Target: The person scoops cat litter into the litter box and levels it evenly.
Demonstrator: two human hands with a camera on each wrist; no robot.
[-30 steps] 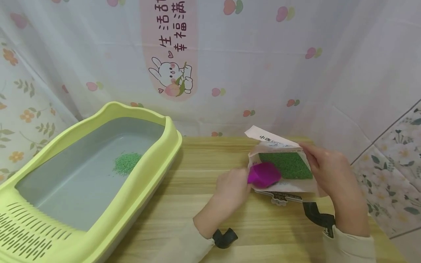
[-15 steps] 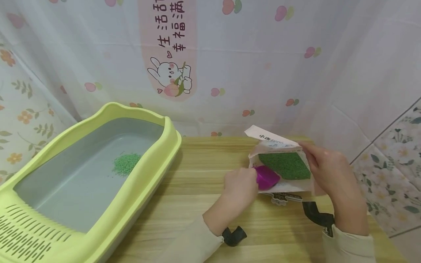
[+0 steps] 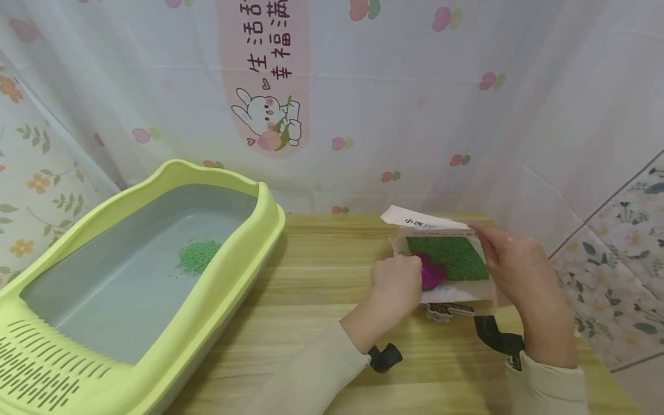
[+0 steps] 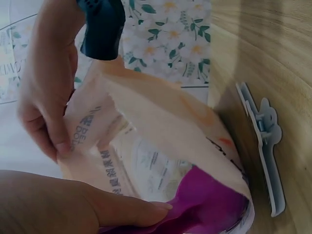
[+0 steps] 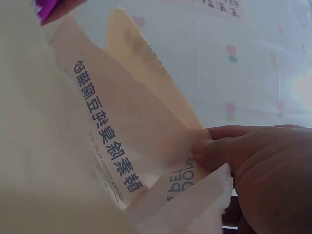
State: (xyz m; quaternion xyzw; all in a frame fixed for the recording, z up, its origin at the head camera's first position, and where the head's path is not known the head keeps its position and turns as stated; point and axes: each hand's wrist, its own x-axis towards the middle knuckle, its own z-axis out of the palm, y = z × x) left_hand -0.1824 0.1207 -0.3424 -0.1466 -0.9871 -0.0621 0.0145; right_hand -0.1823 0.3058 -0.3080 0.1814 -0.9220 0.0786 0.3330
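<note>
My left hand grips the handle of a purple scoop, whose head is inside the mouth of a pale paper bag. Green pellet-like cat litter shows inside the bag. In the left wrist view, the thumb lies along the scoop beneath the bag's upper edge. At the bag's right side, my right hand pinches the paper rim and holds the mouth wide; the right wrist view shows thumb and fingers on the printed paper. My left fingers hide the handle.
A yellow-green litter box with a grey inside stands to the left, a small pile of green litter on its floor. A grey clip lies on the wooden table beside the bag. A patterned curtain hangs behind.
My left hand has moved right with the scoop, deeper into the bag's mouth. The bag's upper flap has dipped a little, while my right hand keeps its hold.
</note>
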